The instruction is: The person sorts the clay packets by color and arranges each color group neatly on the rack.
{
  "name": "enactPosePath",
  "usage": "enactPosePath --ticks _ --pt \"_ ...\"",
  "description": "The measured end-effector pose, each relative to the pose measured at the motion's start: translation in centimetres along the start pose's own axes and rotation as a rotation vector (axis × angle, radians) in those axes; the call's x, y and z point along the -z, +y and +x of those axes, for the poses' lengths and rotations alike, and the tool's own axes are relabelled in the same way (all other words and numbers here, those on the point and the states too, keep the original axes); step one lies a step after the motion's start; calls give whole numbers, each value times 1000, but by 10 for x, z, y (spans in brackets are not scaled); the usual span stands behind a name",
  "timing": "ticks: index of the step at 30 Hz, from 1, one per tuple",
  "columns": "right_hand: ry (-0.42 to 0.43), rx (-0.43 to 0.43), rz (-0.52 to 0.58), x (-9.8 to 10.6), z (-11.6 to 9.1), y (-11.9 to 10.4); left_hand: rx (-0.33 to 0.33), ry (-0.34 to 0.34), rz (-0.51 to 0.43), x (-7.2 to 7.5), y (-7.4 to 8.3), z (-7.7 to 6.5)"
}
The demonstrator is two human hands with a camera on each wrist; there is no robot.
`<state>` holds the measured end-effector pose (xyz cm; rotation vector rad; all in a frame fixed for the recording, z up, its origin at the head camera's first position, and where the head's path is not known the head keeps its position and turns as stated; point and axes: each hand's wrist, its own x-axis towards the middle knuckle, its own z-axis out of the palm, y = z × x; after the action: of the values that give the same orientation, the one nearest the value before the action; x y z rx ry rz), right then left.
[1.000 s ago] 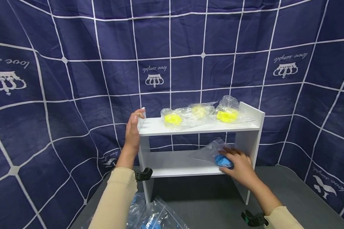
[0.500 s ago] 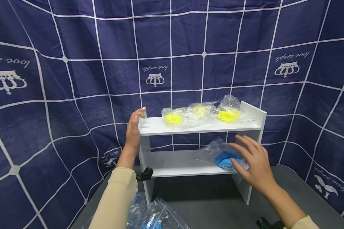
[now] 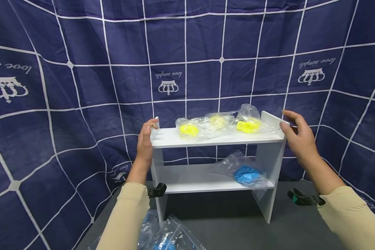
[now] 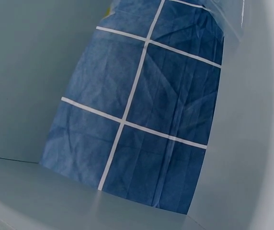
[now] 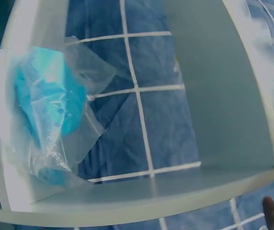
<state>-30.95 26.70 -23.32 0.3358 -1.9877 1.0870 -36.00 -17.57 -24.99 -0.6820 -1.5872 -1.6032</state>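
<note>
A small white two-tier shelf (image 3: 206,188) stands ahead. My left hand (image 3: 145,142) grips the top of its left side panel, fingers curled over the edge. At the upper right side panel (image 3: 273,121) is my right hand (image 3: 301,140), thumb and fingers spread around the panel's front edge; whether they touch it is hard to tell. A clear zip bag with a crumpled blue thing (image 3: 247,175) lies on the lower tier's right end, overhanging the front. In the right wrist view the same blue bundle (image 5: 51,96) shows, with fingers (image 5: 271,213) at the lower right.
Three clear bags with yellow contents, left (image 3: 189,130), middle (image 3: 217,121) and right (image 3: 248,126), lie along the top tier. More clear bags with blue contents (image 3: 165,243) lie on the dark table (image 3: 215,232) at the shelf's front left. A blue gridded curtain (image 3: 203,80) hangs behind.
My right hand has let go of the blue bag on the lower tier and moved up and right to the right side panel. The left hand has stayed put.
</note>
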Motion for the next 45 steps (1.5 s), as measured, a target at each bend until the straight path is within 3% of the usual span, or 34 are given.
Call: enactPosePath --ticks 2,5,11,16,20,23,27,33,37,40,45 --pt "-54 -56 97 -1 4 8 3 -3 3 0 0 0" --pt "-92 -42 214 -3 6 21 8 -14 -1 0 0 0" --pt "-77 -18 494 -15 7 35 -8 -34 33 2 -1 2" --pt "-93 -8 477 -23 5 34 26 -1 101 7 2 -5" --pt "-73 9 474 -20 2 34 120 -60 137 6 6 -14" --pt "-73 16 496 -18 3 34 183 -86 106 6 8 -24" --pt "-92 14 493 -22 5 35 223 -117 73 14 9 -44" --pt "-92 1 503 -25 5 33 205 -204 90 27 11 -87" --pt "-103 4 517 -28 5 31 221 -239 174 41 11 -116" --pt "-110 3 505 -30 4 30 277 -273 270 55 6 -138" --pt "-109 -3 458 -29 2 29 457 -391 439 83 -9 -170"
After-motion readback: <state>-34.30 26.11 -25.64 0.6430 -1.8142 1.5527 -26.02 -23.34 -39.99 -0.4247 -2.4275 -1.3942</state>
